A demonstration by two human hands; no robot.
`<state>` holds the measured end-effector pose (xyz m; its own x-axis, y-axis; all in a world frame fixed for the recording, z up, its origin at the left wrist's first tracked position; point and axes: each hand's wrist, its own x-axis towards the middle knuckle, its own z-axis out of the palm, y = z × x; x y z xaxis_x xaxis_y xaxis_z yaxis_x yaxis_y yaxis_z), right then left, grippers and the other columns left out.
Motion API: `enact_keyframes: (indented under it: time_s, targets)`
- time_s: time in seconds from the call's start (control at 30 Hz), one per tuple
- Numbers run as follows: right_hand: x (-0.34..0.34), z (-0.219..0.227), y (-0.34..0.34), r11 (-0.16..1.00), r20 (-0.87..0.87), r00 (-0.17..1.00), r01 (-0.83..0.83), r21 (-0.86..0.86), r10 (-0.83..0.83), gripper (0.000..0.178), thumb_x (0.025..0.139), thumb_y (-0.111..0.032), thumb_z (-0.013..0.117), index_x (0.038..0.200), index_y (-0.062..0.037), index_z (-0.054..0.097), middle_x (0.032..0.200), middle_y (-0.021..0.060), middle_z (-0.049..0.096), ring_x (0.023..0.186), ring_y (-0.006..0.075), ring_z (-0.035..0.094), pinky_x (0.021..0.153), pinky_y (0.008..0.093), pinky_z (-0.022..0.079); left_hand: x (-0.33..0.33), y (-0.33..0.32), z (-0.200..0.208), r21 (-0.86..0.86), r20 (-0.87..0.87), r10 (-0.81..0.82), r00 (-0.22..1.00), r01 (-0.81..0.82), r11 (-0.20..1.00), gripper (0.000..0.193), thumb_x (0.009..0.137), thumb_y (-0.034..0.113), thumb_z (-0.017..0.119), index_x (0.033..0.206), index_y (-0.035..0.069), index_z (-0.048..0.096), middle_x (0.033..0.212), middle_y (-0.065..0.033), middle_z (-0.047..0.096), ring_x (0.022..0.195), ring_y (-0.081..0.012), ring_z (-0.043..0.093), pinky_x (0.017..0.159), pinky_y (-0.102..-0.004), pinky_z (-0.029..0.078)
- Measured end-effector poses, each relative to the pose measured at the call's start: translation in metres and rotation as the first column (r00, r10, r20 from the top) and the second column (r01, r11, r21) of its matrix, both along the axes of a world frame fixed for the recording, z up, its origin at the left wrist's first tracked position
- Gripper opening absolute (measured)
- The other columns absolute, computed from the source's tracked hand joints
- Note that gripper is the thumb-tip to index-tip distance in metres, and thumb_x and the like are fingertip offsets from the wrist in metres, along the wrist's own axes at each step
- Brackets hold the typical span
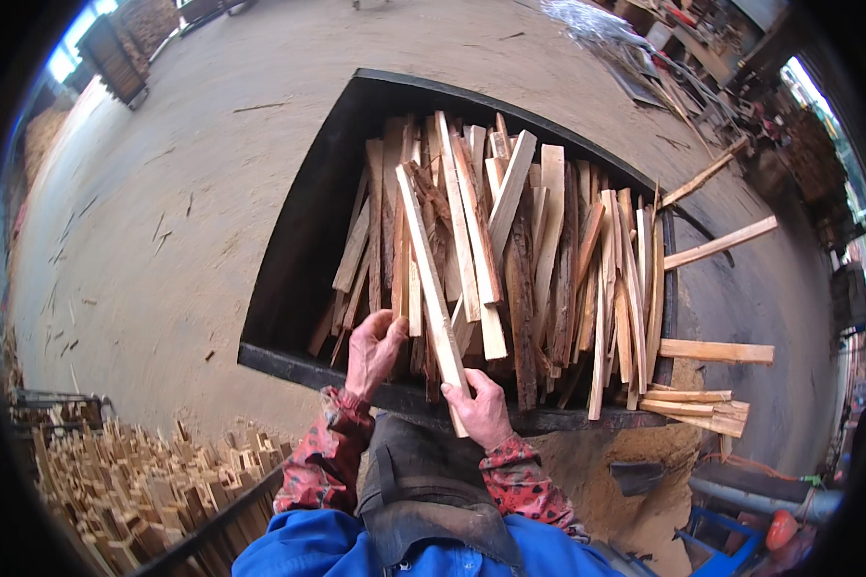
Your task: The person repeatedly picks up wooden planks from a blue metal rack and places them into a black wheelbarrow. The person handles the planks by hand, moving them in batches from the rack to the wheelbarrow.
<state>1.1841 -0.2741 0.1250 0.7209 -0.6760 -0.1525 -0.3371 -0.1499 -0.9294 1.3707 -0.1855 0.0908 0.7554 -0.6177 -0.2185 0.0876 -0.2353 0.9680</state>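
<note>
A pale sawn wooden strip (431, 274) slants up and away from me over a heap of similar strips. My right hand (483, 409) is closed round its near end, thumb on top. To the left of that strip, my left hand (373, 351) is curled, with thumb and fingers close together at the near ends of other strips in the heap. What lies between those fingers, if anything, is hidden. The heap of wooden strips (548, 240), some with bark, fills most of a black bin (303, 207).
Several strips (717, 351) jut past the bin's right edge. Many upright wood pieces (164, 481) stand packed behind a dark rail at the lower left. A blue metal frame (726, 539) and a grey pipe are at the lower right. Scrap (683, 67) is piled at the far right.
</note>
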Motion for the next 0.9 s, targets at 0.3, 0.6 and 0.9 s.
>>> enact_keyframes:
  time_s: [0.3, 0.6, 0.9]
  targets:
    - [0.079, 0.04, 0.012, 0.954, -0.068, 0.987, -0.156, -0.256, 0.143, 0.031, 0.085, -0.021, 0.072, 0.101, 0.0029, 0.063, 0.085, 0.0138, 0.061, 0.076, 0.0237, 0.064, 0.064, 0.0332, 0.052, 0.035, -0.005, 0.001, -0.244, -0.167, -0.082, 0.983, 0.04, 0.969, 0.048, 0.082, -0.001, 0.068, 0.126, -0.003, 0.05, 0.1, -0.004, 0.065, 0.089, -0.0093, 0.061, 0.08, -0.0227, 0.05]
    - [0.067, -0.013, -0.092, 0.958, -0.386, 0.893, 0.145, -0.246, -0.234, 0.081, 0.082, -0.029, 0.073, 0.141, 0.0046, 0.031, 0.114, 0.0236, 0.057, 0.096, 0.0307, 0.064, 0.08, 0.0412, 0.056, 0.08, -0.021, 0.0, 0.041, 0.556, -0.143, 0.818, 0.145, 0.989, 0.065, 0.074, 0.021, 0.08, 0.126, -0.003, 0.05, 0.132, -0.0211, 0.048, 0.122, -0.0376, 0.044, 0.104, -0.0431, 0.037]
    - [0.072, -0.017, -0.031, 0.965, -0.072, 0.981, 0.161, -0.209, -0.179, 0.065, 0.084, -0.04, 0.071, 0.131, 0.0007, 0.05, 0.1, 0.0196, 0.062, 0.088, 0.0321, 0.064, 0.074, 0.0412, 0.053, 0.073, -0.038, -0.011, 0.002, 0.589, -0.087, 0.803, 0.106, 0.994, 0.074, 0.075, 0.034, 0.079, 0.126, -0.008, 0.048, 0.132, -0.0261, 0.047, 0.126, -0.0408, 0.04, 0.107, -0.0467, 0.033]
